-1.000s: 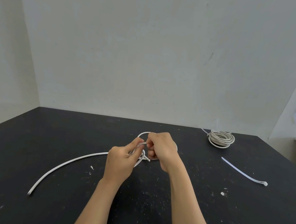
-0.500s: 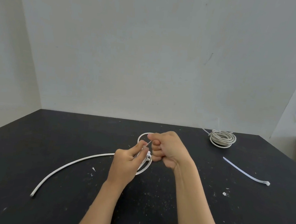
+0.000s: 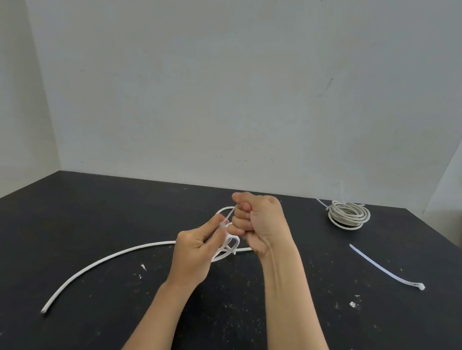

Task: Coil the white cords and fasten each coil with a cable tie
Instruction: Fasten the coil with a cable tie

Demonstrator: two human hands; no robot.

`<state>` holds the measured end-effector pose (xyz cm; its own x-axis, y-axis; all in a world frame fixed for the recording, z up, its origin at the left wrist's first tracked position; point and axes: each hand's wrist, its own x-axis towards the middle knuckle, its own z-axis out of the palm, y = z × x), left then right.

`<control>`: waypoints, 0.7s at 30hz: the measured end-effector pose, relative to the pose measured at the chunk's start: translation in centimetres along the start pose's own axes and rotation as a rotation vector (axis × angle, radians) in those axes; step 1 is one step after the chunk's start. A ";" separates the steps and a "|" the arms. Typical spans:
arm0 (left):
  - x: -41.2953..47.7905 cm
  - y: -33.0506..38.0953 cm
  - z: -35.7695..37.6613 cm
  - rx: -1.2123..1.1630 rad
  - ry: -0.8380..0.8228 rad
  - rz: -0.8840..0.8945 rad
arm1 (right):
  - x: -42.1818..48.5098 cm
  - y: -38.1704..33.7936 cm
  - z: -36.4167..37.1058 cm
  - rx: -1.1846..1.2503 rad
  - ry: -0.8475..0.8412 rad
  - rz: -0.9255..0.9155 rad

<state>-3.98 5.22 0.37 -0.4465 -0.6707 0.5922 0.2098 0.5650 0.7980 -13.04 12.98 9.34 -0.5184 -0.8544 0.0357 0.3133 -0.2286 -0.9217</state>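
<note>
A white cord [image 3: 109,257] lies on the black table [image 3: 51,214], its loose tail curving to the front left. Its other part is looped into a small coil [image 3: 228,245] between my hands. My left hand [image 3: 194,253] pinches the coil where a thin cable tie [image 3: 229,215] wraps it. My right hand [image 3: 256,222] is a fist gripping the tie's strap, which runs taut up from the coil. Much of the coil is hidden behind my fingers.
A finished cord coil [image 3: 348,214] with a tie sticking up sits at the back right. A spare cable tie [image 3: 384,267] lies flat on the right. White flecks dot the table top. Pale walls stand behind and to the left.
My right hand has risen and moved away from the left, drawing the tie's strap up through its head. The coil has been lifted slightly. My left hand keeps its pinch.
</note>
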 end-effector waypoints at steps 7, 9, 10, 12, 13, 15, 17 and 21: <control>0.1 1.3 -0.1 -0.177 0.102 -0.204 | 0.6 -1.3 0.6 -0.441 -0.019 -0.019; 0.0 1.5 -0.1 -0.186 0.048 -0.225 | 0.9 -1.1 0.5 -0.335 -0.015 0.001; 0.0 1.7 -0.1 -0.184 0.031 -0.225 | 0.9 -0.9 0.4 -0.281 -0.014 0.004; 0.1 1.9 -0.2 -0.196 0.028 -0.247 | 0.8 -0.7 0.3 -0.206 -0.014 -0.011; 0.1 2.0 -0.2 -0.216 0.045 -0.275 | 0.9 -0.6 0.3 -0.208 -0.009 -0.032; 0.3 2.2 0.0 -0.289 0.120 -0.382 | 1.1 -0.4 0.2 -0.283 0.049 -0.103; 0.4 2.3 0.0 -0.407 0.231 -0.548 | 1.4 0.0 -0.3 -0.410 0.183 -0.171; 1.1 2.1 -1.2 -0.669 0.326 -0.766 | 1.4 2.8 -1.8 -0.742 0.190 -0.003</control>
<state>-3.01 5.06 2.81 -0.4284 -0.8872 -0.1711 0.4509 -0.3740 0.8104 -14.29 11.96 6.13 -0.6673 -0.7440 0.0336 -0.2702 0.1999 -0.9418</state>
